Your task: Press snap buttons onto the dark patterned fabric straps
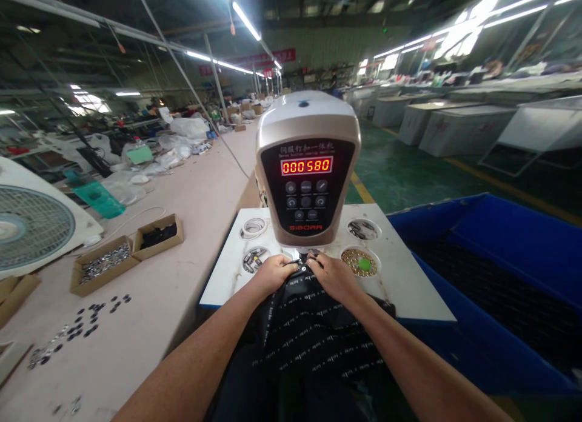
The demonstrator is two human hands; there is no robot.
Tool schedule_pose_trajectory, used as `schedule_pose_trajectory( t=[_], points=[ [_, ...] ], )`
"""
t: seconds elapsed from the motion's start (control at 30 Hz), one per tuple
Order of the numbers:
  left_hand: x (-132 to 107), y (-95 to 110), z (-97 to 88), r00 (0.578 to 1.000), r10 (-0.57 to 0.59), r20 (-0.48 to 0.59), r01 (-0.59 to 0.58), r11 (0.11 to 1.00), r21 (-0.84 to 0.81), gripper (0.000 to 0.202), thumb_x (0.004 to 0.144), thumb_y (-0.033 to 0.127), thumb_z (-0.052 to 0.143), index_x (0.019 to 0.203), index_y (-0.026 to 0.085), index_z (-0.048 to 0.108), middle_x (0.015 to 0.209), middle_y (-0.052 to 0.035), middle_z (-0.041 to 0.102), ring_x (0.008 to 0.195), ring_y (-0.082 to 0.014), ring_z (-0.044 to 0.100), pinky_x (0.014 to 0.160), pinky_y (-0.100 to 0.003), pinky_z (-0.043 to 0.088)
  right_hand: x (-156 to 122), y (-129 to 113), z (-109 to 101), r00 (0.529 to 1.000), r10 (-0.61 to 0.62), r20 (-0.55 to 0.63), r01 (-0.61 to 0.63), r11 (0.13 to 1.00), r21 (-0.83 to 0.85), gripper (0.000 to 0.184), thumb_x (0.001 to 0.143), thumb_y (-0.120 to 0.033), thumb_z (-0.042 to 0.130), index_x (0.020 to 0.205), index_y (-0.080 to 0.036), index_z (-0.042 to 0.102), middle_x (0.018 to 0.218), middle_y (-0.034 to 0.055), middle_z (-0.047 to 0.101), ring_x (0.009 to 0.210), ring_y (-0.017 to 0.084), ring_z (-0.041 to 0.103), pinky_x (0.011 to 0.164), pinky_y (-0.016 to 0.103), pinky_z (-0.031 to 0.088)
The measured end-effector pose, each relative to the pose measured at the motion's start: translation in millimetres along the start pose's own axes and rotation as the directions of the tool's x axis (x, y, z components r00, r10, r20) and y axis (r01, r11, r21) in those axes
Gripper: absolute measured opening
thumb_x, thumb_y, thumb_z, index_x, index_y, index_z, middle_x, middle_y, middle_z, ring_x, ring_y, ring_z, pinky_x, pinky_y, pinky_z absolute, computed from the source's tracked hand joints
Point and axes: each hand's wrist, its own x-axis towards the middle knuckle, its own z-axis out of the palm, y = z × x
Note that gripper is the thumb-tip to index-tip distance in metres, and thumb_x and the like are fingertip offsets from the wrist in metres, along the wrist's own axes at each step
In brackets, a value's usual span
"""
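A beige press machine [308, 161] with a red counter reading 000580 stands on a white table [409, 276]. Both my hands pinch the top edge of a black printed fabric [313, 331] right under the machine's head. My left hand [273, 273] grips the cloth on the left, my right hand [334, 276] on the right, fingers closed. The fabric hangs down toward my lap.
Round wells in the white table hold small metal parts [361, 262]. A blue bin [500, 276] sits at right. On the long pink bench at left lie cardboard boxes of snaps [102, 261], scattered black buttons [91, 316] and a white fan [31, 225].
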Motion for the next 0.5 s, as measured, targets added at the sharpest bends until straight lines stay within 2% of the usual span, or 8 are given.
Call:
schedule_pose_trajectory(
  t=[0.17, 0.27, 0.3, 0.33, 0.37, 0.43, 0.5],
  points=[
    [-2.3, 3.4, 0.6, 0.999, 0.037, -0.035, -0.034, 0.997, 0.063, 0.027, 0.08, 0.039, 0.062, 0.089, 0.015, 0.068, 0.083, -0.005, 0.072, 0.082, -0.0221, 0.065, 0.076, -0.032, 0.049, -1.6, -5.2, -3.2, 1.0, -0.016, -0.02, 0.017, 0.996, 0.088, 0.034, 0.096, -0.037, 0.05, 0.115, -0.022, 0.073, 0.109, 0.0112, 0.078, 0.103, 0.032, 0.07, 0.088, 0.037, 0.048],
    [-16.6, 11.5, -3.1, 0.979, 0.139, -0.147, -0.117, 0.982, 0.151, 0.035, 0.081, 0.038, 0.063, 0.106, 0.014, 0.066, 0.103, -0.0104, 0.072, 0.099, -0.0267, 0.065, 0.093, -0.039, 0.048, -5.5, -11.8, -9.3, 0.999, -0.029, -0.037, 0.035, 0.986, 0.165, 0.031, 0.095, -0.033, 0.052, 0.115, -0.023, 0.074, 0.112, 0.0083, 0.077, 0.106, 0.028, 0.069, 0.091, 0.034, 0.047],
    [-26.7, 13.0, -6.3, 0.956, 0.207, -0.207, -0.165, 0.965, 0.203, 0.04, 0.082, 0.038, 0.063, 0.114, 0.014, 0.064, 0.113, -0.0127, 0.069, 0.108, -0.0285, 0.062, 0.1, -0.042, 0.045, -7.7, -13.4, -12.6, 0.998, -0.032, -0.045, 0.04, 0.98, 0.193, 0.03, 0.094, -0.032, 0.053, 0.114, -0.024, 0.074, 0.112, 0.0066, 0.077, 0.107, 0.027, 0.069, 0.093, 0.033, 0.047],
    [-40.0, 12.8, -11.1, 0.901, 0.326, -0.285, -0.236, 0.922, 0.308, 0.045, 0.084, 0.04, 0.062, 0.121, 0.013, 0.061, 0.122, -0.0142, 0.066, 0.116, -0.0296, 0.059, 0.106, -0.045, 0.043, -10.5, -14.1, -16.6, 0.998, -0.031, -0.054, 0.042, 0.974, 0.222, 0.029, 0.093, -0.031, 0.054, 0.113, -0.025, 0.075, 0.113, 0.0048, 0.077, 0.108, 0.025, 0.069, 0.095, 0.032, 0.046],
    [-56.4, 10.2, -17.6, 0.821, 0.457, -0.341, -0.304, 0.857, 0.416, 0.049, 0.086, 0.044, 0.061, 0.125, 0.014, 0.059, 0.128, -0.015, 0.062, 0.124, -0.0308, 0.054, 0.111, -0.047, 0.04, -14.1, -13.4, -21.5, 0.998, -0.024, -0.064, 0.039, 0.967, 0.253, 0.028, 0.092, -0.029, 0.055, 0.111, -0.025, 0.075, 0.113, 0.0032, 0.077, 0.108, 0.023, 0.068, 0.097, 0.03, 0.046],
    [-95.5, -3.1, -34.8, 0.708, 0.614, -0.349, -0.379, 0.747, 0.546, 0.052, 0.089, 0.049, 0.059, 0.132, 0.018, 0.055, 0.14, -0.0134, 0.055, 0.131, -0.0302, 0.05, 0.115, -0.049, 0.038, -24.6, -6.9, -35.1, 0.996, 0.018, -0.087, 0.011, 0.948, 0.318, 0.026, 0.09, -0.028, 0.058, 0.107, -0.025, 0.077, 0.11, 0.0014, 0.078, 0.106, 0.022, 0.069, 0.098, 0.03, 0.046],
    [-135.2, -24.3, -52.7, 0.664, 0.648, -0.374, -0.354, 0.713, 0.606, 0.055, 0.09, 0.051, 0.058, 0.138, 0.024, 0.052, 0.142, -0.0102, 0.053, 0.132, -0.0309, 0.049, 0.115, -0.052, 0.039, -40.6, 7.9, -54.1, 0.987, 0.105, -0.12, -0.05, 0.918, 0.394, 0.024, 0.087, -0.029, 0.061, 0.102, -0.024, 0.079, 0.105, 0.0014, 0.079, 0.103, 0.023, 0.07, 0.097, 0.032, 0.049]
  ],
)
